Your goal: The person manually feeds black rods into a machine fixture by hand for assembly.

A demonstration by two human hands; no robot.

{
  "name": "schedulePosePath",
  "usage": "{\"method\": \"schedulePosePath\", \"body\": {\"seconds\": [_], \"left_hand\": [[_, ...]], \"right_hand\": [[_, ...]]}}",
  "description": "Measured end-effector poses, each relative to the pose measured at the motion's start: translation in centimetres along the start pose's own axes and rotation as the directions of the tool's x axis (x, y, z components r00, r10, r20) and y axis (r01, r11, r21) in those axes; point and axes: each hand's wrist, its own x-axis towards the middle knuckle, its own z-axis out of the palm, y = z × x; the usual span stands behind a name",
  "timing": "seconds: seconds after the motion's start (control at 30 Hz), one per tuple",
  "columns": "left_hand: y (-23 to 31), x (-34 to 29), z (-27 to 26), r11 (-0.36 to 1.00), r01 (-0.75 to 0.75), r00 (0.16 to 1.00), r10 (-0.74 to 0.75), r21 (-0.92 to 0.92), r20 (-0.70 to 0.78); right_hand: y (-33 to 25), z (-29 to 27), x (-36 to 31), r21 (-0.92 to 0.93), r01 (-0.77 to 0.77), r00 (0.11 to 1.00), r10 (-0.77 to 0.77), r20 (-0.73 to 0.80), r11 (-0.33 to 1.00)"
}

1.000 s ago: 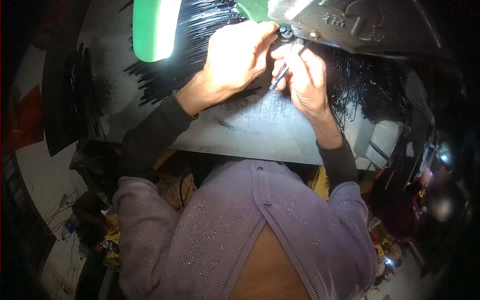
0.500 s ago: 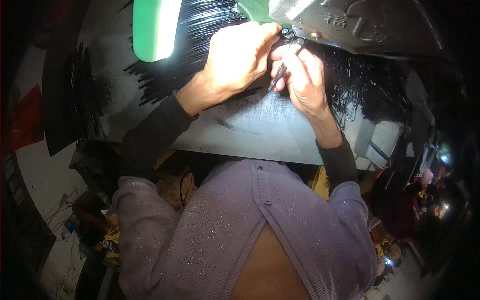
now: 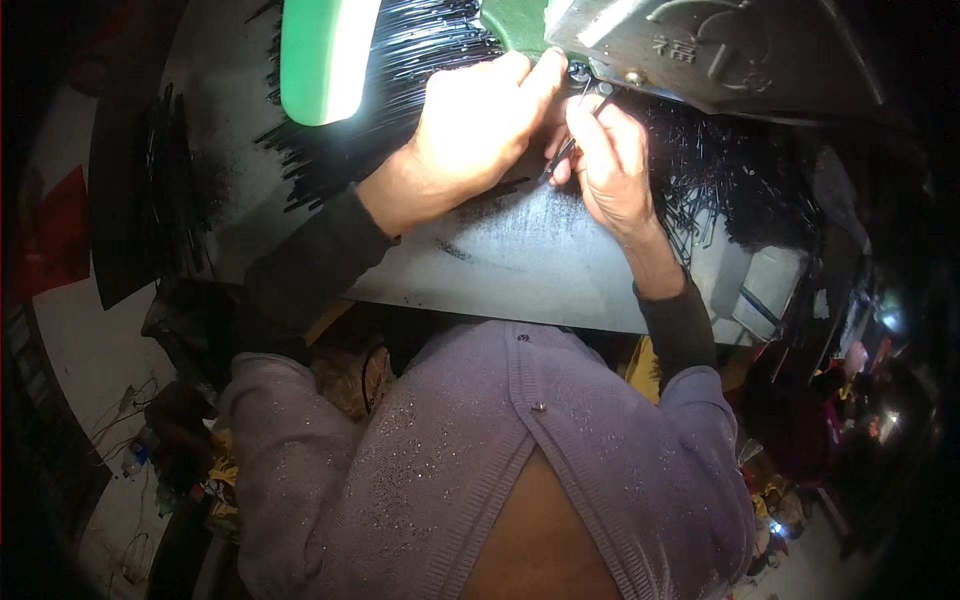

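Note:
My left hand (image 3: 478, 118) is bent at the green machine's (image 3: 520, 25) lower edge, its fingers closed and bleached by glare. What its fingertips hold, if anything, I cannot make out. Close beside it, my right hand (image 3: 612, 160) pinches a thin black stick-like piece (image 3: 561, 157) that slants down to the left. Just above the right fingertips sits a small round metal part (image 3: 578, 72) of the machine, under a grey metal cover (image 3: 690, 50). A dense pile of thin black strips (image 3: 420, 85) lies beyond my left hand.
A bright green-and-white lamp (image 3: 325, 60) hangs over the left pile. More black strips (image 3: 720, 170) are heaped to the right, with others (image 3: 165, 180) at the far left. A pale block (image 3: 770, 285) stands at the right of the grey tabletop (image 3: 540, 270).
The view has shifted slightly, so the lamp and machine appear a little further right. My left fingers bend more at the machine. The black piece stays in my right hand and shows less of its length.

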Motion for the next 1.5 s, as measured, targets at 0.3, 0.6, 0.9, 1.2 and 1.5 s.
{"method": "schedulePosePath", "body": {"seconds": [0.3,0.6,0.9,1.2,1.5], "left_hand": [[0.5,-1.0,-1.5,0.997,-0.071,0.989,0.073,-0.025,0.129],[-0.9,-2.3,-5.4,-0.243,0.782,0.553,-0.153,-0.574,0.819],[-2.6,-2.0,-5.4,-0.338,0.79,0.516,-0.085,-0.511,0.853],[-3.2,-2.0,-5.5,-0.316,0.793,0.533,-0.052,-0.52,0.845],[-2.3,-2.8,-6.6,0.116,0.898,0.439,-0.297,-0.424,0.848]], "right_hand": [[-0.8,1.5,-0.8,0.224,-0.074,0.983,0.109,-0.148,0.972],[-0.1,1.2,-1.4,0.256,0.074,0.997,-0.074,-0.011,0.964],[0.0,1.7,-1.2,0.315,0.011,1.0,-0.003,-0.026,0.949],[0.4,1.7,-0.4,0.383,-0.045,0.999,0.041,0.02,0.923],[0.1,2.2,-0.2,0.433,-0.051,0.999,0.044,0.026,0.9]]}}
